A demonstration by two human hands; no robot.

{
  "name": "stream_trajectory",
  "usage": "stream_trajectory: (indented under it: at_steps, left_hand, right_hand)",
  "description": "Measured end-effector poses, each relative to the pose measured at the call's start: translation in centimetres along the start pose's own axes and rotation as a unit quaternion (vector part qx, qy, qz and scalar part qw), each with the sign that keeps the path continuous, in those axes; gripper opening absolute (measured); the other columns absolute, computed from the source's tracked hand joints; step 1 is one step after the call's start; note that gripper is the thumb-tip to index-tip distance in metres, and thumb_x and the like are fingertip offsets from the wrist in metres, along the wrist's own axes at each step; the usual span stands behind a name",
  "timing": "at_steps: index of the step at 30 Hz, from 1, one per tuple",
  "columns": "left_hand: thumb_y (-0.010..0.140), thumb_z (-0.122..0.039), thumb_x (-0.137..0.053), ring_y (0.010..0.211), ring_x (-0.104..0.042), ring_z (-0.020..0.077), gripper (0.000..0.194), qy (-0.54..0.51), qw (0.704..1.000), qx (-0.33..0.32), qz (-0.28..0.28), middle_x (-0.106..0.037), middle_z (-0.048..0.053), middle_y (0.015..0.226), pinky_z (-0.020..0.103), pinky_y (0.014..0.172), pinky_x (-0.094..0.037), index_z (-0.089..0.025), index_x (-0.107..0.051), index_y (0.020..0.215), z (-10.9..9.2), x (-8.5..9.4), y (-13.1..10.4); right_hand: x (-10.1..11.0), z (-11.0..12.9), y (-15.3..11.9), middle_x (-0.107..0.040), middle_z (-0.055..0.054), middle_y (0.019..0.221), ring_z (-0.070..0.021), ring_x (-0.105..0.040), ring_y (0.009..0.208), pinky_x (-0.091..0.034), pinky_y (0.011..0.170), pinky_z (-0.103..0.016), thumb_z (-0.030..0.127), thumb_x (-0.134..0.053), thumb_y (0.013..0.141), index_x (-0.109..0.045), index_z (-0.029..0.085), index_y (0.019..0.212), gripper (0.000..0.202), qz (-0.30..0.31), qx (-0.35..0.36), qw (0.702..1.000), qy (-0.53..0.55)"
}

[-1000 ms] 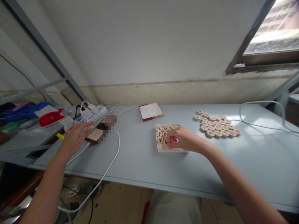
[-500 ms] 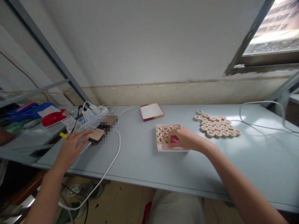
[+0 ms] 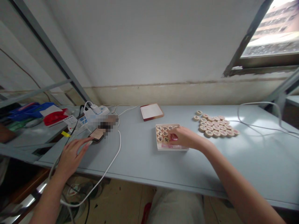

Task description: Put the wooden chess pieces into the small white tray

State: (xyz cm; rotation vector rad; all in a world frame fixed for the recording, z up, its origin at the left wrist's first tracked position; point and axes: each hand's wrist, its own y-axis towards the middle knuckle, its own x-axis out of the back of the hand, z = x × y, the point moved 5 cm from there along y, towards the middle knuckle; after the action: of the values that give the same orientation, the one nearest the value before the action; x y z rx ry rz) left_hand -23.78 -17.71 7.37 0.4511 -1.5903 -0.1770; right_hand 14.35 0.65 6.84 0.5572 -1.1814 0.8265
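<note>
The white box [image 3: 173,149] sat on the middle of the table [image 3: 140,168], with round character-marked pieces [image 3: 159,133] in rows across its left and far parts. A strip of pinkish material showed along its near side. The right hand [image 3: 185,137] reached over the box from the right, thumb and fingers curled down among the pieces; a pink patch showed in the gap between them, but whether they pinched a piece could not be told. Far of the box and a little left lay a shallow lid [image 3: 151,111], pale inside with a reddish-brown edge. Well to the right, a cluster of similar loose pieces [image 3: 215,128] rested on the table, two of them at its far left end. On the left, the left hand [image 3: 72,152] was loosely spread, fingertips at the near edge of a phone [image 3: 97,133]; contact was unclear. Beyond the phone stood a power strip [image 3: 104,110], and a white cable [image 3: 119,140] curved over the near table edge.
</note>
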Motion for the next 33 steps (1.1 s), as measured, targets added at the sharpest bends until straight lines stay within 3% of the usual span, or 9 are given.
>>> stream_trajectory:
  at_steps: [4, 17, 22, 28, 33]
  left_hand:
    - [0.084, -0.045, -0.031, 0.100, -0.051, 0.0206, 0.039, -0.004, 1.000, 0.000, 0.004, -0.059, 0.003, 0.105, 0.037, 0.091, -0.034, -0.025, -0.053, 0.109, -0.6, 0.1, -0.1]
    - [0.085, -0.042, -0.031, 0.106, -0.049, 0.0203, 0.040, -0.001, 1.000, -0.010, 0.006, -0.056, 0.004, 0.115, 0.037, 0.094, -0.033, -0.024, -0.047, 0.117, -1.0, -0.3, -0.9]
    - [0.085, -0.045, -0.030, 0.109, -0.048, 0.0210, 0.042, 0.015, 1.000, -0.012, 0.012, -0.054, 0.005, 0.119, 0.040, 0.098, -0.027, -0.024, -0.046, 0.117, -0.6, -1.4, -0.9]
    - [0.085, -0.045, -0.028, 0.113, -0.046, 0.0237, 0.047, 0.015, 0.999, 0.025, 0.017, -0.053, 0.009, 0.121, 0.049, 0.102, -0.016, -0.020, -0.038, 0.124, -0.5, -2.7, 1.7]
    - [0.085, -0.041, -0.030, 0.124, -0.033, 0.0255, 0.049, -0.021, 0.998, 0.033, -0.046, -0.044, 0.010, 0.130, 0.054, 0.103, -0.009, -0.022, -0.028, 0.130, -2.5, -0.6, 4.7]
  right_hand:
    - [0.0, -0.2, 0.0, -0.061, -0.003, 0.070, -0.0110, -0.049, 0.061, -0.029, 0.053, -0.022, 0.024, -0.054, 0.073, -0.060, 0.019, 0.072, 0.007, -0.005, -0.005, 1.000, -0.007]
    - [-0.1, -0.5, 0.0, -0.057, -0.001, 0.063, -0.0084, -0.042, 0.054, -0.025, 0.050, -0.022, 0.029, -0.049, 0.077, -0.061, 0.018, 0.069, 0.018, -0.009, 0.008, 1.000, 0.023]
    - [-0.1, -0.7, 0.0, -0.057, 0.000, 0.062, -0.0077, -0.041, 0.053, -0.025, 0.050, -0.021, 0.026, -0.049, 0.076, -0.060, 0.017, 0.068, 0.016, -0.017, 0.008, 0.999, 0.027]
    - [-0.1, -0.4, -0.1, -0.058, 0.000, 0.063, -0.0078, -0.042, 0.053, -0.025, 0.050, -0.021, 0.026, -0.049, 0.076, -0.060, 0.018, 0.069, 0.015, -0.013, 0.013, 0.999, 0.027]
    - [1.7, -1.5, -0.7, -0.061, -0.002, 0.067, -0.0099, -0.046, 0.055, -0.025, 0.051, -0.022, 0.036, -0.045, 0.080, -0.062, 0.019, 0.077, 0.024, -0.091, -0.059, 0.994, -0.023]
